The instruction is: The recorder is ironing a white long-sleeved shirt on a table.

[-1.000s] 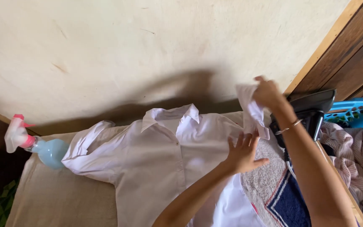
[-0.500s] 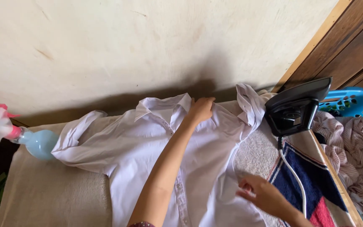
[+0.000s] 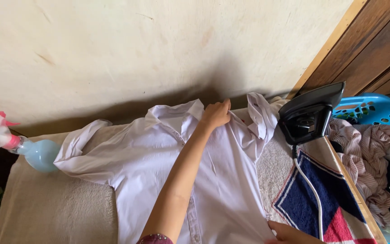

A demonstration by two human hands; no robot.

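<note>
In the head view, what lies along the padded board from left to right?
Pale blue spray bottle with pink trigger → white collared shirt → left hand at the collar → upright black iron → blue plastic laundry basket.

I see a spray bottle (image 3: 25,149) at nine o'clock; an iron (image 3: 310,113) upright at two o'clock; a blue basket (image 3: 375,115) of clothes at three o'clock.

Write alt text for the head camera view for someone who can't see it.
A white collared shirt lies spread on a towel-covered surface; the left hand grips it near the collar, the right hand holds its lower edge. A black iron stands at right, a spray bottle at left.
</note>
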